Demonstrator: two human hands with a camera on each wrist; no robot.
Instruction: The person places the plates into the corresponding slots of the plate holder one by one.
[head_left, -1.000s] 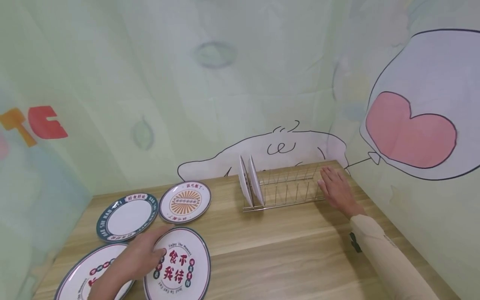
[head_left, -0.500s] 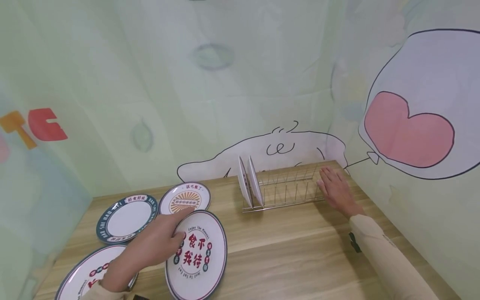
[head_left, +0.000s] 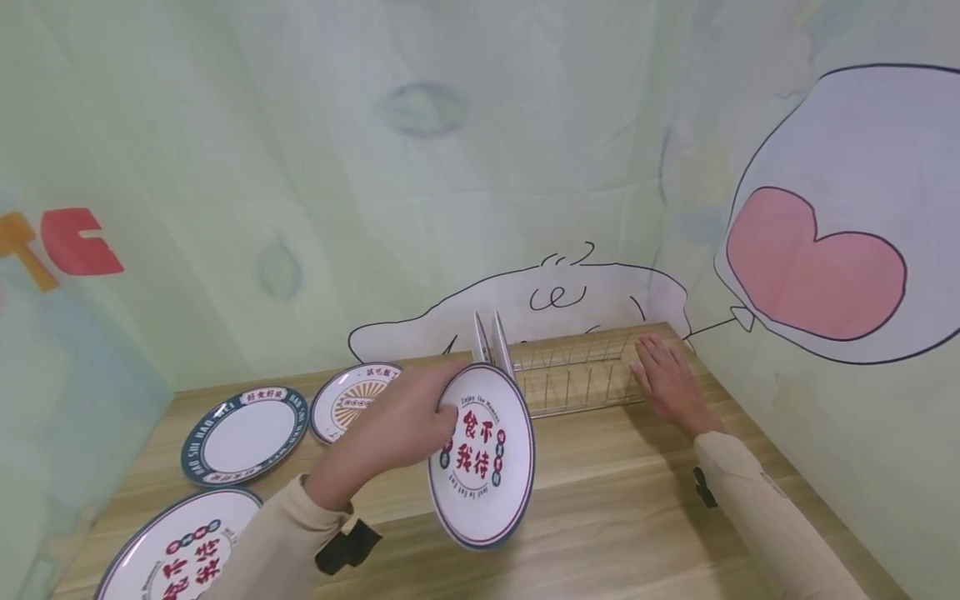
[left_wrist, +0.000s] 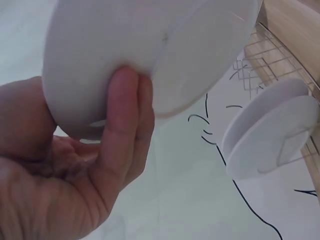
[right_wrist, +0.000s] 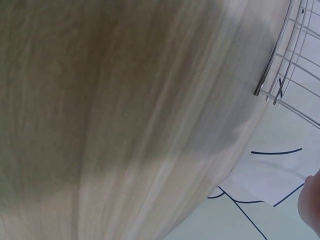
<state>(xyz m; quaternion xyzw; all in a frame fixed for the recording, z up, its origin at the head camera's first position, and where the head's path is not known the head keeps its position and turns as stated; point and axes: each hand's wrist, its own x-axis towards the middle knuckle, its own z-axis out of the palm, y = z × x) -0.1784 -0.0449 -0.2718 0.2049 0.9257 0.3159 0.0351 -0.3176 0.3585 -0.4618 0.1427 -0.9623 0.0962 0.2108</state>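
My left hand (head_left: 397, 421) grips the left rim of a white plate (head_left: 480, 492) with a dark blue edge and red characters, thumb on its face. The plate is tilted up, its top overlapping the wire dish rack (head_left: 577, 392) in the head view. In the left wrist view, fingers (left_wrist: 122, 107) press its white underside. Two plates (left_wrist: 275, 135) stand upright side by side at the rack's left end. At the right end of the rack, my right hand (head_left: 670, 383) rests with fingers extended; only a fingertip (right_wrist: 311, 202) shows in the right wrist view.
On the wooden table (head_left: 600, 500), at the left, lie a blue-green-rimmed plate (head_left: 251, 437), a smaller plate with an orange sunburst (head_left: 352, 400) and a large plate with red lettering (head_left: 161, 542). A printed cloth (head_left: 337, 167) hangs behind and at the sides.
My left hand has carried the gripped plate rightward and up, from beside the large plate to in front of the rack's left end. My right hand has stayed at the rack's right end.
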